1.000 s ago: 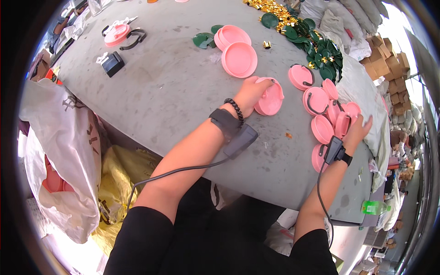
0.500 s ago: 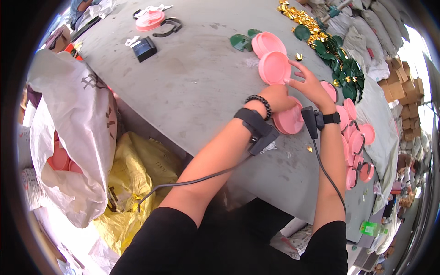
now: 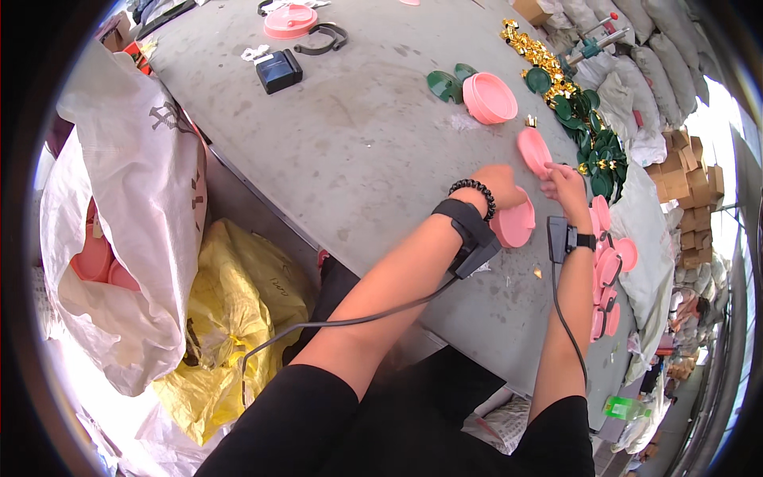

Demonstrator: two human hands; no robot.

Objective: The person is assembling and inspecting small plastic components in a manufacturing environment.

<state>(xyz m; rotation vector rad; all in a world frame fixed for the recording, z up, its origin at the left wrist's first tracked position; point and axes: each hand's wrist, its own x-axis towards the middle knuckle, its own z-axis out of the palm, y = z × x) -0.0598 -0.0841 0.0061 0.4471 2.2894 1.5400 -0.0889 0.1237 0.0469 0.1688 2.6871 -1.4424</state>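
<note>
Pink dish is pinched at its near rim by the right hand, out over the grey table, second pink piece grasped by the left hand: rims best held lightly, kept steady!

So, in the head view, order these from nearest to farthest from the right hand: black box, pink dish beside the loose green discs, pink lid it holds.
1. Pink lid: held by the right hand.
2. Pink dish: up and left of that hand, beside green discs.
3. Black box: far to the left.
</note>
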